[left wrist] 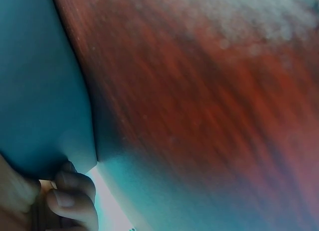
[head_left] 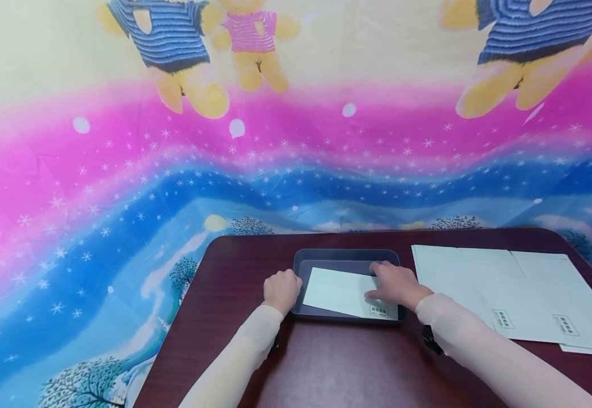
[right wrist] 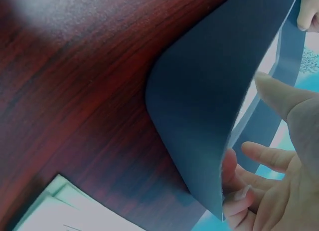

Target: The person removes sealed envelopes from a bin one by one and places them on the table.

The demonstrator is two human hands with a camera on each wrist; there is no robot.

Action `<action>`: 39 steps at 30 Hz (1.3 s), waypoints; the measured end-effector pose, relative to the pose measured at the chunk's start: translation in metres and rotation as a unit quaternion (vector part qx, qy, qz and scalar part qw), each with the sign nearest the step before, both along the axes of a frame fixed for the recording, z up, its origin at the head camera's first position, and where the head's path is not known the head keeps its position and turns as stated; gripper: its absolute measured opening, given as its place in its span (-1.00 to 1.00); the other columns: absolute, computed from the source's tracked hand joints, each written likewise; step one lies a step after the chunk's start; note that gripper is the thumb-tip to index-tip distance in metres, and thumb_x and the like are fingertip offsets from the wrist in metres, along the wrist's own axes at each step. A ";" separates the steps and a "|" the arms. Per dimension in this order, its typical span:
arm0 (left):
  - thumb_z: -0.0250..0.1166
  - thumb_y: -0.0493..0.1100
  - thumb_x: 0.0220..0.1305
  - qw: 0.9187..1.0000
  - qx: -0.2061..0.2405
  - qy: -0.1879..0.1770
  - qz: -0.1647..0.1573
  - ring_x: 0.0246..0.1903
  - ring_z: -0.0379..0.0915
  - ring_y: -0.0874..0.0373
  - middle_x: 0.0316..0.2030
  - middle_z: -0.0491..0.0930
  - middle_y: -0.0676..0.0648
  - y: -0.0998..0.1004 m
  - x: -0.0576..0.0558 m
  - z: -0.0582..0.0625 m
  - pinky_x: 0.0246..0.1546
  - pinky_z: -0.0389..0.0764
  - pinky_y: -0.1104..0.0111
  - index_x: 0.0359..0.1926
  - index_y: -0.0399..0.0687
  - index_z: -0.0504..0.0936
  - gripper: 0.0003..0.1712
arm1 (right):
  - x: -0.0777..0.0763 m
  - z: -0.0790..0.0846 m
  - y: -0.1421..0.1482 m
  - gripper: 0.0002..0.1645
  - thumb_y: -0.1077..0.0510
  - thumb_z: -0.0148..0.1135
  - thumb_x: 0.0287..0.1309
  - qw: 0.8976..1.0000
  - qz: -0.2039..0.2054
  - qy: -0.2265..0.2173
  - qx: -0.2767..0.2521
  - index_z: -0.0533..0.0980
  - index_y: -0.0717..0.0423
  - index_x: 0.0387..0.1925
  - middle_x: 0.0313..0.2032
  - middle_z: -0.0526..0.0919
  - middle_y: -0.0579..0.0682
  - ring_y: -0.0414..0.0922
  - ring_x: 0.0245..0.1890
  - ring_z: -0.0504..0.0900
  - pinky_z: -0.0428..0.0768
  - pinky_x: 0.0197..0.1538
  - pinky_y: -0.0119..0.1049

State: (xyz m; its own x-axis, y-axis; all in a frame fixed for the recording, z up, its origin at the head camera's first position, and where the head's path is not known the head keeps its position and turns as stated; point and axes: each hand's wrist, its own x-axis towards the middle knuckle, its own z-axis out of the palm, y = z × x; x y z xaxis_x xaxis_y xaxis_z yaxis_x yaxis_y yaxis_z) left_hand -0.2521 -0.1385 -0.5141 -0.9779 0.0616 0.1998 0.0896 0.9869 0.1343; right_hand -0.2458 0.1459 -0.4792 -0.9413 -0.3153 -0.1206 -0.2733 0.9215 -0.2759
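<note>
A dark grey shallow tray (head_left: 348, 256) sits on the table. Inside it, slightly askew, lies a pale rectangular piece of paper (head_left: 333, 292) with a small printed box at one corner. My left hand (head_left: 281, 290) grips the tray's left rim; its curled fingers (left wrist: 75, 201) show at the tray's edge in the left wrist view. My right hand (head_left: 396, 283) reaches over the tray's right rim, thumb and forefinger spread above the paper's right end. In the right wrist view, its other fingers (right wrist: 239, 201) bend loosely by the rim. Whether the thumb touches the paper is hard to tell.
On the right of the dark red wooden table (head_left: 247, 272) lie several larger pale papers (head_left: 484, 289), overlapping, with the same printed boxes. Behind the table hangs a colourful cloth (head_left: 296, 153) with bears and snowflakes.
</note>
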 end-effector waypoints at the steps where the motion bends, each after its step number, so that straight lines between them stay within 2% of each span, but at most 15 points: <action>1: 0.21 -0.09 0.36 1.000 0.000 0.000 0.000 -0.80 0.22 0.17 -0.86 0.27 0.04 0.000 0.000 0.000 -0.73 0.31 0.30 -0.82 0.06 0.34 -0.44 | 0.000 0.000 -0.001 -0.13 -0.19 0.51 0.02 1.000 0.001 -0.002 0.002 0.47 0.19 0.26 0.05 0.65 0.18 0.10 0.00 0.66 0.64 -0.16 0.04; 7: 0.21 -0.09 0.37 1.000 -0.003 0.002 0.000 -0.80 0.23 0.16 -0.86 0.28 0.03 0.000 0.001 0.000 -0.74 0.31 0.30 -0.81 0.05 0.37 -0.45 | -0.003 0.000 -0.004 -0.04 -0.20 0.56 -0.06 1.000 0.012 -0.014 0.018 0.45 0.20 0.29 0.11 0.64 0.22 0.14 0.08 0.63 0.64 -0.14 0.08; 19: 0.20 -0.09 0.37 1.000 -0.002 -0.001 0.002 -0.80 0.20 0.17 -0.85 0.25 0.04 0.000 0.000 0.001 -0.74 0.29 0.30 -0.81 0.07 0.30 -0.43 | -0.009 -0.001 -0.006 -0.02 -0.23 0.61 -0.15 0.998 0.020 -0.018 0.049 0.48 0.19 0.23 0.05 0.64 0.21 0.12 0.02 0.63 0.63 -0.18 0.06; 25: 0.21 -0.09 0.37 1.000 0.001 -0.006 0.003 -0.80 0.23 0.16 -0.85 0.28 0.03 0.001 0.000 0.001 -0.73 0.33 0.28 -0.81 0.05 0.34 -0.45 | -0.007 0.001 -0.006 -0.02 -0.21 0.62 -0.16 0.999 0.014 -0.017 0.042 0.48 0.20 0.23 -0.02 0.62 0.20 0.06 -0.09 0.60 0.61 -0.26 0.01; 31: 0.20 -0.10 0.37 1.000 0.003 -0.008 0.004 -0.80 0.24 0.15 -0.85 0.29 0.02 0.001 0.000 0.002 -0.73 0.33 0.27 -0.80 0.04 0.38 -0.46 | -0.009 -0.001 -0.005 -0.20 -0.19 0.63 -0.18 0.999 0.008 -0.008 0.035 0.58 0.19 0.03 -0.17 0.56 0.17 -0.03 -0.31 0.51 0.53 -0.42 -0.09; 35: 0.20 -0.10 0.37 1.000 0.003 -0.006 0.004 -0.80 0.24 0.14 -0.86 0.29 0.02 0.001 0.000 0.002 -0.73 0.34 0.27 -0.80 0.04 0.37 -0.46 | -0.009 -0.003 -0.004 -0.16 -0.20 0.63 -0.19 0.999 0.009 0.004 0.036 0.56 0.20 0.07 -0.14 0.58 0.19 -0.02 -0.29 0.55 0.55 -0.42 -0.08; 39: 0.21 -0.10 0.36 1.000 0.001 -0.002 0.004 -0.80 0.25 0.15 -0.86 0.29 0.02 0.001 0.000 0.001 -0.72 0.37 0.25 -0.81 0.04 0.36 -0.46 | -0.008 -0.004 -0.004 -0.15 -0.18 0.64 -0.19 0.999 0.009 0.009 0.035 0.54 0.19 0.09 -0.17 0.67 0.12 -0.03 -0.26 0.62 0.59 -0.35 -0.05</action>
